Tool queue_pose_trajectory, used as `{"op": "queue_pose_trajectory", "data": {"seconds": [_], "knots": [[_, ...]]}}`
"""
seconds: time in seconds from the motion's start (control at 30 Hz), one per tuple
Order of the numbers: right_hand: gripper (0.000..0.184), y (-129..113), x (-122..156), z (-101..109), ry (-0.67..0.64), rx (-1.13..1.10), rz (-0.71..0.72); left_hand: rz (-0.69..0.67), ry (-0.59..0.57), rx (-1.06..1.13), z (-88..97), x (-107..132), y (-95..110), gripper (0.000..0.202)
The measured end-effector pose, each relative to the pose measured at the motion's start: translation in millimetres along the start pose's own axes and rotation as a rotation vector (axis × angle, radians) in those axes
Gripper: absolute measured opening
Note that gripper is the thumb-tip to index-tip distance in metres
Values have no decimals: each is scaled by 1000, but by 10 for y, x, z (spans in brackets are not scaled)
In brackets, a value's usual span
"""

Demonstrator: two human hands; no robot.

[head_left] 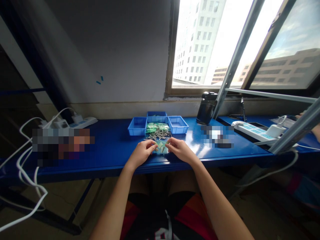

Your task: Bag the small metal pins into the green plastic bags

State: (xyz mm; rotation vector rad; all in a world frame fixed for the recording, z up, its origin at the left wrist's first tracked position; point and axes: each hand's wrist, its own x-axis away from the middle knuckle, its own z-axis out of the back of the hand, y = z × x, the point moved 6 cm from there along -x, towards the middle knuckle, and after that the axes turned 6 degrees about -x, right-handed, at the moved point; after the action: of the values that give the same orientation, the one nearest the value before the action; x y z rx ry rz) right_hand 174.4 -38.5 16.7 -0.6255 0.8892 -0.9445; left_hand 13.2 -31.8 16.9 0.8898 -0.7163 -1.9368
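Note:
A small greenish see-through plastic bag (161, 147) with a few pale pieces in it lies between my hands near the table's front edge. My left hand (144, 149) pinches its left side between thumb and fingers. On the opposite side, my right hand (178, 148) grips the bag in the same way. Just beyond is a loose heap of metal screws (159, 134), too small to make out one by one. Behind the heap lie green plastic packets (156, 127), partly covered by the screws.
Blue open bins stand around the packets: a left bin (137, 126), a right bin (178, 125) and a back bin (157, 115). A black flask (207, 108) stands by the window. Power strips with white cables (265, 132) lie at both sides. Some tabletop items are blurred out.

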Motion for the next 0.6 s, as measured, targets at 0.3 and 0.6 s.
{"op": "queue_pose_trajectory", "data": {"seconds": [0.3, 0.6], "knots": [[30, -23, 0, 9, 4, -4, -7, 2, 1, 0, 1, 0, -6, 25], [28, -6, 4, 7, 6, 1, -6, 1, 1, -1, -4, 4, -4, 25]]}}
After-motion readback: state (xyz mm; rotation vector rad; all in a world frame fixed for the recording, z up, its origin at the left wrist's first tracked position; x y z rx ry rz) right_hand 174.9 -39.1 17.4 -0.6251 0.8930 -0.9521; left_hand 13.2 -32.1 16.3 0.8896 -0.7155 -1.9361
